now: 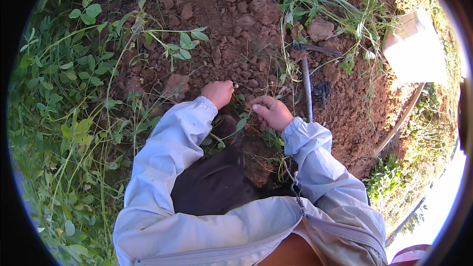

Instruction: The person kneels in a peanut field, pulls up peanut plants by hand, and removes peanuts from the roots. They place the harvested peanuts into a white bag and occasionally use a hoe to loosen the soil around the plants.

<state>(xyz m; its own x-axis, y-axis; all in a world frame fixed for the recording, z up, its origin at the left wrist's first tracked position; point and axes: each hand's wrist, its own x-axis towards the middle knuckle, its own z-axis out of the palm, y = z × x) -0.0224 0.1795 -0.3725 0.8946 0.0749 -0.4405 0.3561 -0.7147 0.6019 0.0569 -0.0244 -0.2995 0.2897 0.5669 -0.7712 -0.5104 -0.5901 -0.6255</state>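
Observation:
Over brown, cloddy soil point(221, 37), both my hands work close together in front of my bent, dark-trousered leg. My left hand point(218, 94) has its fingers curled, with a small pale thing at the fingertips, too small to name. To its right, my right hand point(271, 112) pinches thin plant roots or stems between thumb and forefinger. A leafy green plant point(241, 123) lies between and below the hands. Right of my right hand, a hand tool with a metal shaft point(307, 85) and a narrow dark head rests on the soil.
Dense leafy plants point(74, 125) cover the left side. Pulled green plants point(317, 0) lie at upper right, near large clods. A crumpled dark plastic piece point(322, 94) lies beside the tool. Farther right are a pale, brightly lit sack or box point(417, 50) and a wooden pole point(399, 122).

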